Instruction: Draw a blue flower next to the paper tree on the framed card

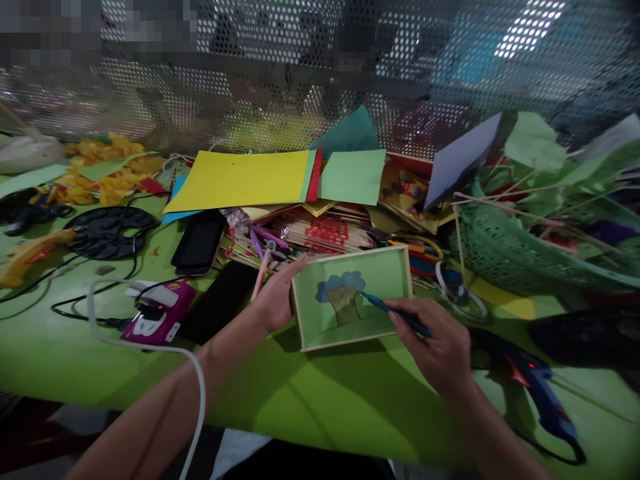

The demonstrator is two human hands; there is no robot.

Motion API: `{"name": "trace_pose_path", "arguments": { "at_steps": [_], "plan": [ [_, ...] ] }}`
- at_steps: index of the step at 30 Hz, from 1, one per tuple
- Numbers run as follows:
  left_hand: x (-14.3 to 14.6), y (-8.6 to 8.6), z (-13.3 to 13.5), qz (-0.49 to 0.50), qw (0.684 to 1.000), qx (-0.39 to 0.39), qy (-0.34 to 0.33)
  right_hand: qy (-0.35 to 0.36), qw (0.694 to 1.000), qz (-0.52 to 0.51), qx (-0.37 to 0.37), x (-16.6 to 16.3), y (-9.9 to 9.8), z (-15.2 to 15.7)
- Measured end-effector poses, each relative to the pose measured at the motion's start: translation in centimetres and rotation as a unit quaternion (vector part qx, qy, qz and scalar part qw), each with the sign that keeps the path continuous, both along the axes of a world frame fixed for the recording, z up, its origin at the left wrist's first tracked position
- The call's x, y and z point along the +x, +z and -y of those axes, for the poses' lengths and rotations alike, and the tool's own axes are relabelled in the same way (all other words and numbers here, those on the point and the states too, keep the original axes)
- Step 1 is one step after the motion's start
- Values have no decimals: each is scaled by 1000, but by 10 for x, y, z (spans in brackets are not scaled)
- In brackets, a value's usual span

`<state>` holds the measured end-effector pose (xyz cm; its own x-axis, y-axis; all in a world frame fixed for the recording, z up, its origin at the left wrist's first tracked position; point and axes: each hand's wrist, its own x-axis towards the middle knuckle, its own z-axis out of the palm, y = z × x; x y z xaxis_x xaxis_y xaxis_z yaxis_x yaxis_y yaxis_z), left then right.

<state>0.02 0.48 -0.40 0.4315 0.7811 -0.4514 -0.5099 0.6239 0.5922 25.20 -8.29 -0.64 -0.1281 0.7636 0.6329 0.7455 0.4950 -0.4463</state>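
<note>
A shallow wooden-rimmed box (385, 272) with a pale green inside is tilted toward me. On its floor is a tree picture (344, 299), with a brownish trunk and a blue crown. My left hand (277, 297) grips the box by its left edge, the fingers partly hidden behind it. In my right hand (440, 340) is a blue pen (400, 315), pinched between thumb and fingers. Its thin tip reaches the right side of the tree's crown; whether it touches the surface I cannot tell.
A purple power socket (160, 313) with plugs and a white cable (200, 380) sits left. Phones (199, 241) lie behind it. Coloured paper sheets (240, 177) and sticks (320, 230) fill the back. At right are a green basket (540, 250) and a glue gun (543, 393).
</note>
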Motion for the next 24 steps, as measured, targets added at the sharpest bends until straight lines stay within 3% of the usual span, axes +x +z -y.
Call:
{"name": "trace_pose_path", "arguments": {
  "at_steps": [24],
  "plan": [
    [1, 3, 0, -2, 1000, 0, 4, 33, 999, 12, -5, 2, -3, 0]
  ]
}}
